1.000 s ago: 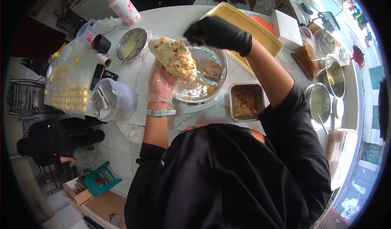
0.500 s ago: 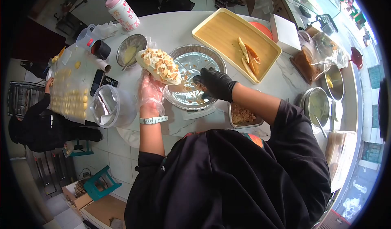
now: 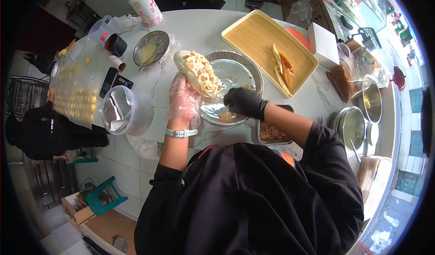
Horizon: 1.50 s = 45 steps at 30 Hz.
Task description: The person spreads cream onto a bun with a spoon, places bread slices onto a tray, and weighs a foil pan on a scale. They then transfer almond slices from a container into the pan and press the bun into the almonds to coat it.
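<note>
My left hand (image 3: 183, 100), in a clear plastic glove, holds up a long bread roll (image 3: 198, 73) coated in white cream and covered with flaked nuts. It is tilted over the left rim of a round foil pan (image 3: 259, 76). Inside the pan lie scattered flakes (image 3: 225, 114). Over the pan's lower right, beside the roll, is my right hand (image 3: 246, 103) in a black glove. Its fingers are curled together and slightly blurred, and whatever they hold is hidden. Below my right forearm stands a metal tray of flaked nuts (image 3: 272, 132).
A yellow tray (image 3: 247, 28) with bread pieces (image 3: 283, 69) lies beyond the pan. On the left are a mixing bowl (image 3: 156, 39), a plastic tub (image 3: 140, 114) and a phone (image 3: 108, 82). Metal bowls (image 3: 351, 123) stand at right. Another person (image 3: 45, 130) is at the far left.
The view has shifted a little. My left hand still holds the roll, now tilted more steeply. My right hand has drawn its fingers in and moved lower over the pan.
</note>
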Available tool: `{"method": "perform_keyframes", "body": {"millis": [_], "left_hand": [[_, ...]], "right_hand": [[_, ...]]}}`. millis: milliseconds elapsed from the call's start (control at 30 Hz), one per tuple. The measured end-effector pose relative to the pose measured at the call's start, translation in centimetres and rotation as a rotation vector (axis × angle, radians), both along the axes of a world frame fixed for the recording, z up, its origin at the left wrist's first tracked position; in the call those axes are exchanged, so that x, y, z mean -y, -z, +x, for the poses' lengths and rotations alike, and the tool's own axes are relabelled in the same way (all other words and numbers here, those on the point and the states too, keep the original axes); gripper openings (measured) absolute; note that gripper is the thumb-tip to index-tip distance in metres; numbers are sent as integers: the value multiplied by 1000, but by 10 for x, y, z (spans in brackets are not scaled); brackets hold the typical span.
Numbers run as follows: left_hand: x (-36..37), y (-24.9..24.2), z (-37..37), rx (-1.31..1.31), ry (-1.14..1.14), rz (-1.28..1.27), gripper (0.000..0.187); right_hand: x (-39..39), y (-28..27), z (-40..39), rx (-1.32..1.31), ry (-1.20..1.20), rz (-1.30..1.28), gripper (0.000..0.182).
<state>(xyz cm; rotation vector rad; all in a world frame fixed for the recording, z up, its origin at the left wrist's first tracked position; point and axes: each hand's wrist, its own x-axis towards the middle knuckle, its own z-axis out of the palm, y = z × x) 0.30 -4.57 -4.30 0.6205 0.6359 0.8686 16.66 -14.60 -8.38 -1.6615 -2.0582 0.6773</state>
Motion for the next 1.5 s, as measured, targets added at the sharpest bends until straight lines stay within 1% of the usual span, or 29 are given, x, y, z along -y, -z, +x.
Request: {"method": "perform_keyframes", "body": {"millis": [67,100,133,200,267,333,367,467,567,667,767,867,967,1067,1167,1267,1300,1333,1367,1400,1433,1467,1500], "left_hand": [[3,2,3,-41,-36,35,28],[4,2,3,-148,-76,15,25],[6,-1,4,-111,-56,39,24],[13,-9,10,-40,-7,84,24],[15,-6,15,3,37,117,25],[16,1,17,30,57,170,27],[17,0,18,19,50,142,27],[20,0,18,17,59,179,26],[22,-5,17,11,67,165,24],[22,-4,18,27,81,162,24],[24,-5,20,55,85,151,24],[25,-4,22,44,85,157,25],[24,1,23,41,86,166,26],[24,0,24,60,101,184,25],[26,-6,23,64,81,174,24],[23,-11,18,49,70,159,24],[19,-10,13,42,71,155,24],[13,-6,8,17,21,130,24],[6,2,3,-7,-29,108,24],[2,7,1,-30,-79,87,24],[2,-2,1,-7,-98,60,26],[-1,0,0,20,-85,58,27],[-6,3,-2,46,-73,57,28]], "right_hand": [[-15,-18,21,-127,19,69,15],[-23,-33,29,-218,54,43,16],[-30,-52,36,-310,92,16,18],[-38,-108,38,-330,70,103,17],[-50,-145,35,-244,9,179,16],[-66,-154,32,-85,-23,313,16],[-72,-157,29,-6,-43,379,16],[-83,-161,22,-18,-13,260,16],[-88,-159,20,25,6,246,15],[-85,-164,20,-11,23,206,14],[-88,-156,28,109,4,280,13],[-87,-152,33,105,38,298,13],[-84,-159,29,76,21,245,14],[-88,-147,32,48,-38,382,14],[-81,-152,32,41,41,330,12],[-64,-145,37,230,127,240,13],[-63,-125,41,204,108,51,17],[-57,-109,42,381,-75,-23,31],[-44,-85,43,279,-104,-106,52],[-34,-56,43,254,-159,-154,71],[-25,-47,37,290,-161,-290,84],[-7,-42,31,322,-41,-228,92],[-1,-33,31,304,-3,-231,93]]}}
